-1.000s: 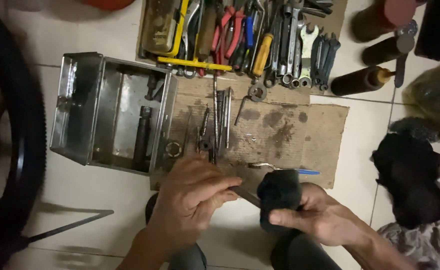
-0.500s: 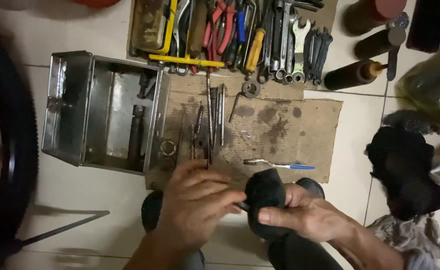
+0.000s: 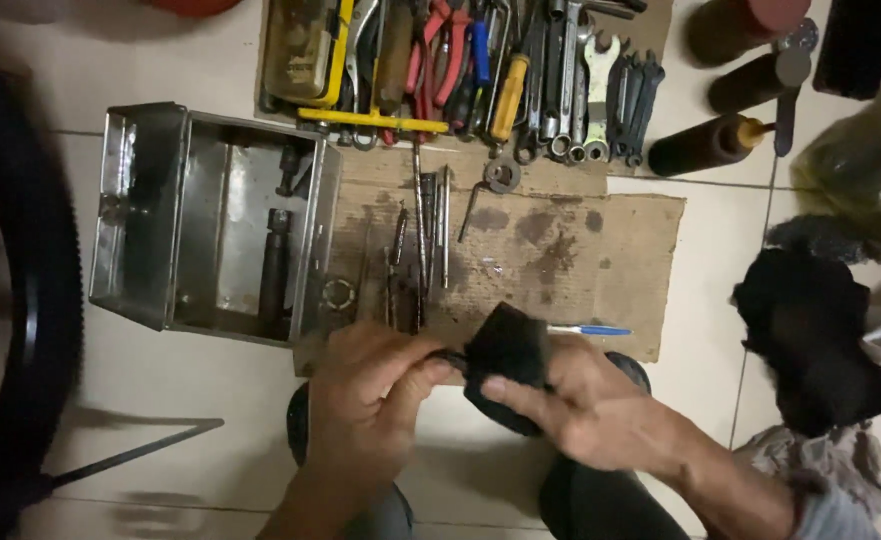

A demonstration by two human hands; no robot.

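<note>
**Wiping a small part with a black rag**

We are mid-wipe, near the front edge of the stained brown cardboard sheet (image 3: 600, 250) on the tiled floor. Our right hand (image 3: 585, 410) is closed around a crumpled black cloth rag (image 3: 505, 355), while our left hand (image 3: 370, 395) pinches a thin dark metal part (image 3: 450, 357) running into the rag. The open steel toolbox (image 3: 210, 220) sits far left. We judge the next move needs a firm pinch and a steady rub along the part.

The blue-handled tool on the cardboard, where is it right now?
In the head view the blue-handled tool lies flat near the front edge of the stained cardboard sheet, just right of the black cloth and just beyond the right hand.
</note>
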